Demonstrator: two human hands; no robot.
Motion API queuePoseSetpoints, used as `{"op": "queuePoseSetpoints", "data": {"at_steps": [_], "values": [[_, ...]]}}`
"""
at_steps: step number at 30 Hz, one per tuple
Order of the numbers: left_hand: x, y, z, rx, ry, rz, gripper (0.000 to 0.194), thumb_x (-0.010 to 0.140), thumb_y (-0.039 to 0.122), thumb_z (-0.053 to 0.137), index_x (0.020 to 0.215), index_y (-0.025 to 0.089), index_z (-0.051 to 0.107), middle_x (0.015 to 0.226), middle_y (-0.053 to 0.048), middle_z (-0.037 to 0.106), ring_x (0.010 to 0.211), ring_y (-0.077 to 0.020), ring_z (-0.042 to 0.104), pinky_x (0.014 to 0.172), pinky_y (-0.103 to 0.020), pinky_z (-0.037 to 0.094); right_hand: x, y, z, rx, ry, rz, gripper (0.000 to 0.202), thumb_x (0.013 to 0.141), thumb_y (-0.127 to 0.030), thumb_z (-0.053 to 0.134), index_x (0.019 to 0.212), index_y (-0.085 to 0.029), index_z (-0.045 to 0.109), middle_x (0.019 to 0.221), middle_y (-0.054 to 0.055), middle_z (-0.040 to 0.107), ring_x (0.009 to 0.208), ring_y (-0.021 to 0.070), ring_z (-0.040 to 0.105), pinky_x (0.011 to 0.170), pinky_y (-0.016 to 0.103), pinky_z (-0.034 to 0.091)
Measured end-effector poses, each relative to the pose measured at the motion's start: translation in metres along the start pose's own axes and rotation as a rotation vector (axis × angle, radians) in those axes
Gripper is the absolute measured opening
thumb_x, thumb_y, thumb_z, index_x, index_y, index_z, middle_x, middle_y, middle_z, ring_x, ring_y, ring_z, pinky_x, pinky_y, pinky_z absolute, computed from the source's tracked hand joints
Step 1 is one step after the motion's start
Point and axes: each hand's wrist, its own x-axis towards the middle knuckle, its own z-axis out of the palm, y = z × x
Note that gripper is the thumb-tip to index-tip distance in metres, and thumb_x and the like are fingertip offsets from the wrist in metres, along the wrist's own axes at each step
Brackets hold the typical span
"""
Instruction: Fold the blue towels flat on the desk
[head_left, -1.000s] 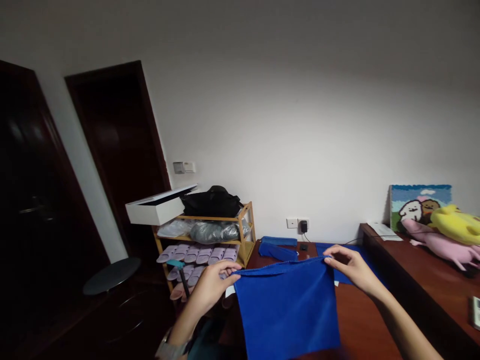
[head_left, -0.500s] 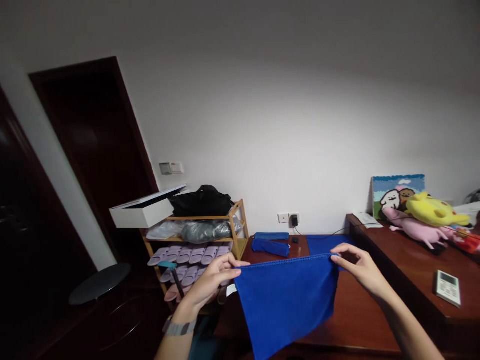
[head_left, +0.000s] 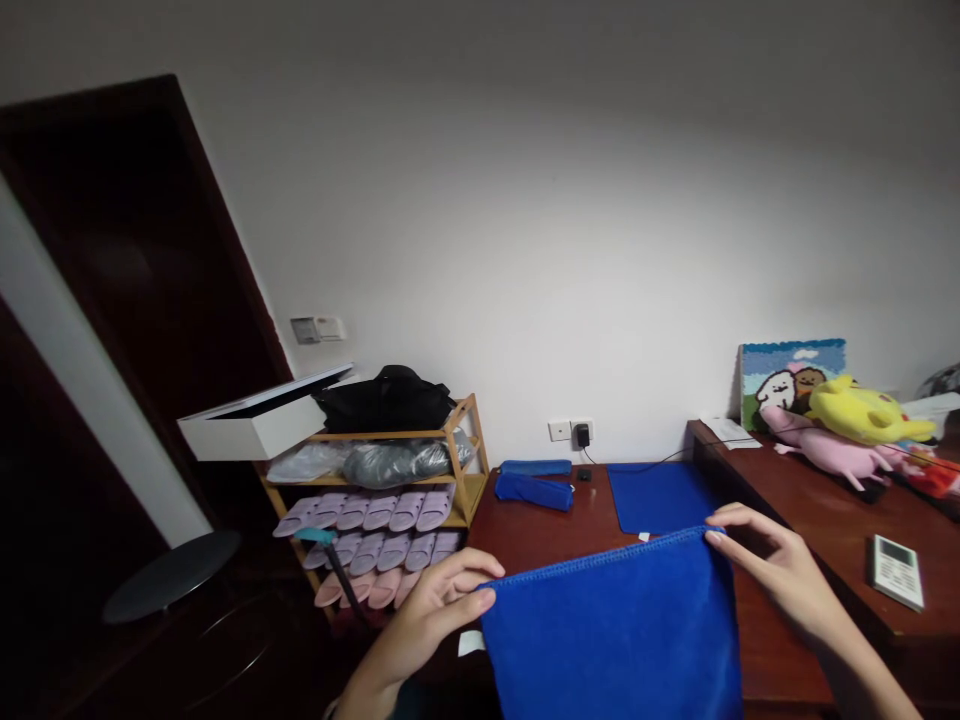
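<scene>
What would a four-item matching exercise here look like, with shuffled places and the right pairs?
Things:
1. nearest blue cloth
2. black bag
3. yellow plush toy
4. black plug

Places:
A. plugged in at the wall
B. piled with the pink plush toy
C. pinched by left hand and right hand
D. atop the wooden rack

Pairs: 1-C, 2-D, 3-B, 4-A

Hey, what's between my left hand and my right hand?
In the head view, a blue cloth spans the stretch between your left hand and right hand, its stitched upper edge pinched at both ends.
</scene>
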Motion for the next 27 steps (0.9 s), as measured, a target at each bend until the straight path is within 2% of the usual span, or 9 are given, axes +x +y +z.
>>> {"op": "queuePoseSetpoints", "data": {"at_steps": [3,5,7,11,14,17,21,24,27], "values": [[0.027,-0.037,0.0,-0.024,0.019,-0.047,0.034,0.082,0.054,0.077,0.096,0.023,0.073,0.077,-0.001,0.073,0.074,-0.0188,0.068,0.07,-0.029,0.054,0.027,0.039,0.028,-0.005,-0.054,0.043,0.048,0.075,-0.067,0.078,0.091,-0.023,0.079,0.091,0.007,0.076,0.086,0.0238,0.069,0.078,0.033,0.057],[0.051,-0.076,-0.004,-0.05,0.078,-0.102,0.036,0.079,0.056,0.077,0.093,0.023,0.073,0.08,0.0,0.072,0.076,-0.0186,0.068,0.069,-0.028,0.054,0.051,0.075,0.059,-0.034,-0.102,0.062,0.051,0.076,-0.069,0.074,0.094,-0.021,0.078,0.086,0.007,0.075,0.08,0.0229,0.069,0.074,0.034,0.056],[0.076,-0.125,-0.008,-0.036,0.165,-0.148,0.04,0.076,0.059,0.076,0.092,0.022,0.072,0.083,-0.001,0.072,0.078,-0.0189,0.068,0.069,-0.029,0.054,0.074,0.115,0.098,-0.131,-0.158,0.081,0.048,0.08,-0.065,0.068,0.097,-0.022,0.077,0.09,0.007,0.077,0.08,0.0229,0.07,0.076,0.035,0.056],[0.121,-0.221,-0.013,0.154,0.304,-0.226,0.05,0.074,0.067,0.068,0.089,0.019,0.073,0.085,-0.005,0.074,0.078,-0.022,0.069,0.068,-0.033,0.055,0.107,0.187,0.183,-0.348,-0.288,0.172,0.023,0.084,-0.043,0.063,0.09,-0.024,0.073,0.095,0.005,0.078,0.091,0.0222,0.072,0.085,0.034,0.055],[0.139,-0.272,-0.014,0.261,0.354,-0.265,0.044,0.075,0.061,0.066,0.082,0.019,0.074,0.085,-0.007,0.077,0.083,-0.025,0.071,0.074,-0.036,0.056,0.111,0.229,0.237,-0.406,-0.359,0.253,0.012,0.083,-0.033,0.063,0.087,-0.024,0.071,0.084,0.002,0.077,0.077,0.0185,0.073,0.076,0.03,0.054],[0.146,-0.303,-0.017,0.358,0.38,-0.287,0.03,0.078,0.047,0.063,0.079,0.02,0.076,0.09,-0.008,0.08,0.091,-0.0265,0.074,0.087,-0.037,0.055,0.105,0.262,0.274,-0.467,-0.399,0.314,0.011,0.086,-0.028,0.062,0.092,-0.024,0.07,0.079,0.002,0.075,0.069,0.0169,0.072,0.07,0.028,0.052],[0.143,-0.328,-0.022,0.464,0.39,-0.324,0.023,0.081,0.031,0.056,0.079,0.022,0.077,0.094,-0.007,0.083,0.095,-0.0247,0.075,0.091,-0.033,0.053,0.101,0.292,0.313,-0.505,-0.405,0.312,0.017,0.088,-0.022,0.056,0.1,-0.022,0.069,0.1,0.011,0.077,0.096,0.0236,0.074,0.084,0.034,0.053],[0.13,-0.337,-0.027,0.53,0.367,-0.343,0.025,0.084,0.025,0.051,0.083,0.024,0.075,0.093,-0.003,0.082,0.093,-0.0216,0.076,0.088,-0.029,0.053,0.104,0.295,0.35,-0.47,-0.443,0.265,0.029,0.09,-0.015,0.047,0.109,-0.02,0.068,0.115,0.015,0.075,0.109,0.0252,0.071,0.095,0.04,0.053],[0.108,-0.341,-0.033,0.655,0.324,-0.334,0.025,0.089,0.021,0.048,0.088,0.026,0.073,0.093,-0.001,0.081,0.094,-0.0183,0.075,0.087,-0.025,0.052,0.096,0.278,0.39,-0.388,-0.52,0.166,0.038,0.089,-0.012,0.045,0.119,-0.02,0.068,0.132,0.013,0.071,0.125,0.0228,0.066,0.109,0.041,0.049]]}}
